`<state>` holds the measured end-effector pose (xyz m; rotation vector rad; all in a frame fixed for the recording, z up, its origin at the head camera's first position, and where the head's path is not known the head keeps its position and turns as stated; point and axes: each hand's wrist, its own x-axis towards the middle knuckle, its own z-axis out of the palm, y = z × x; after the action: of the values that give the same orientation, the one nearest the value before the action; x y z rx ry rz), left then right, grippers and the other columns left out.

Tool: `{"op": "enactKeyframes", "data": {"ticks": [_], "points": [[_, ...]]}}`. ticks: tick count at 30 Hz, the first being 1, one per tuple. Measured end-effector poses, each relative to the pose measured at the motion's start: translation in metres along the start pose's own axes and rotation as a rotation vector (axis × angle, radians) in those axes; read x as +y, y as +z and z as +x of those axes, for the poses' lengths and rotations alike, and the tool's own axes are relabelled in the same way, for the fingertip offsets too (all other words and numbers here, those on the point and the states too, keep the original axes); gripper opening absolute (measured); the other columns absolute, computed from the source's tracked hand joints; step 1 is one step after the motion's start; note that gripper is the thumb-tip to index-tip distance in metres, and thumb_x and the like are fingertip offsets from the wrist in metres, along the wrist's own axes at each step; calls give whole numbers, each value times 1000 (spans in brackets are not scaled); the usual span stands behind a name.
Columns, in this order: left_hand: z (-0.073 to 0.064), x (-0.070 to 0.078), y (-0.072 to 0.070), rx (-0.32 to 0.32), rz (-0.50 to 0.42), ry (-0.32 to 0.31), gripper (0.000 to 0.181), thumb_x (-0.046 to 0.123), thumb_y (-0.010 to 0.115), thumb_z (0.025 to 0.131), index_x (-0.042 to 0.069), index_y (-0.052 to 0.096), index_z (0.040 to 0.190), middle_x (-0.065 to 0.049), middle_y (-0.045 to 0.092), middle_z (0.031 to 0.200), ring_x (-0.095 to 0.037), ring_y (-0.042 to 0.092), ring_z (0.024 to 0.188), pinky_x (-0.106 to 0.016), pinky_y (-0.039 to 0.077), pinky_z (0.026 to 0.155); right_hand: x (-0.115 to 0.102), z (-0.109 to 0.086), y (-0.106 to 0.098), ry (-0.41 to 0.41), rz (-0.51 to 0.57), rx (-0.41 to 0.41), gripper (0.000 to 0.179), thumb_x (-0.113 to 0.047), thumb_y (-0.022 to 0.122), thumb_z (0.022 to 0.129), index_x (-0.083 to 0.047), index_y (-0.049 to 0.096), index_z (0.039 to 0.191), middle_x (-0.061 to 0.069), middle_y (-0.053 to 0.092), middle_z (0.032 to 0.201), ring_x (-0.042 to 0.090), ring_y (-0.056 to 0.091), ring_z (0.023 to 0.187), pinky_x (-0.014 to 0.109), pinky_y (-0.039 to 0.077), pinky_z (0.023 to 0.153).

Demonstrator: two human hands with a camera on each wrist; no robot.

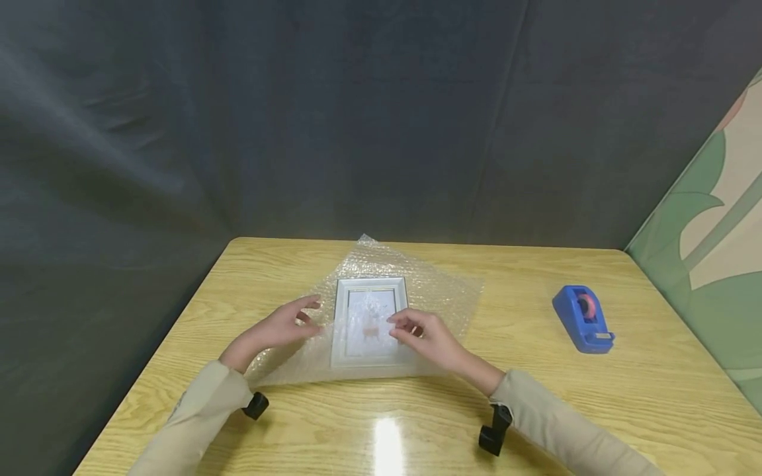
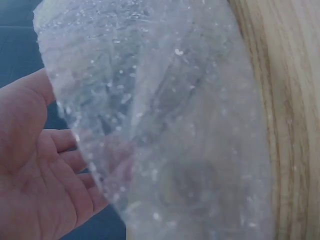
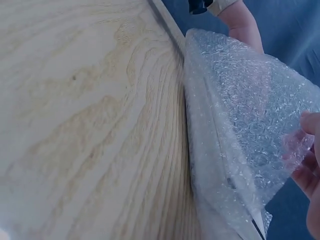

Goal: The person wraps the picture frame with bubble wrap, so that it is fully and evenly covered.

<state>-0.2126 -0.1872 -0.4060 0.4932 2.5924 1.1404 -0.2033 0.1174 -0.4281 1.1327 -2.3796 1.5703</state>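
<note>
A sheet of clear bubble wrap (image 1: 443, 281) lies on the table beneath a white picture frame (image 1: 339, 330). One flap of the wrap covers the lower part of the frame as a hazy layer. My right hand (image 1: 430, 337) is over the frame's right side. In the right wrist view the bubble wrap (image 3: 250, 110) runs between its thumb and curled fingers, which hold the edge. At the left edge of the wrap is my left hand (image 1: 282, 325), thumb and fingers spread apart. In the left wrist view, its fingers show through the bubble wrap (image 2: 200, 125).
A blue tape dispenser (image 1: 580, 324) with a pink roll stands at the right of the wooden table (image 1: 512, 297). Behind the table hangs a dark curtain (image 1: 369, 119). A patterned wall panel (image 1: 714, 231) borders the right side. Black wrist cameras hang below both sleeves.
</note>
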Motion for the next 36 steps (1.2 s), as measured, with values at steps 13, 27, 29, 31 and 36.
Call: {"op": "enactKeyframes", "data": {"ticks": [13,27,29,31,36], "points": [[5,2,1,107,-25,-28,56,19,45,95,-1,23,141,-21,38,137,-34,44,115,-41,48,83,29,13,4,61,-84,90,21,-10,64,83,2,63,101,4,62,75,10,56,63,22,51,56],[10,-6,30,118,-50,-11,58,29,52,92,1,32,139,-19,39,135,-34,45,115,-46,46,89,46,14,17,150,-113,115,21,-6,67,79,4,63,97,1,60,70,9,53,61,22,50,55],[12,-8,34,130,-37,-15,63,31,58,88,2,33,138,-18,39,135,-35,45,116,-47,44,91,48,14,18,153,-150,115,20,-4,67,78,4,63,96,2,60,70,8,52,60,20,49,55],[14,-10,37,148,-17,-16,69,33,65,83,2,35,137,-17,40,134,-34,46,115,-47,44,92,47,15,19,156,-185,119,19,-3,68,76,5,64,94,2,59,70,7,50,60,19,48,55],[21,-11,46,154,66,1,70,29,74,75,9,43,134,-13,45,128,-31,50,112,-43,45,92,46,15,21,181,-241,141,20,0,71,70,6,66,88,2,56,69,10,48,62,19,45,55]]}}
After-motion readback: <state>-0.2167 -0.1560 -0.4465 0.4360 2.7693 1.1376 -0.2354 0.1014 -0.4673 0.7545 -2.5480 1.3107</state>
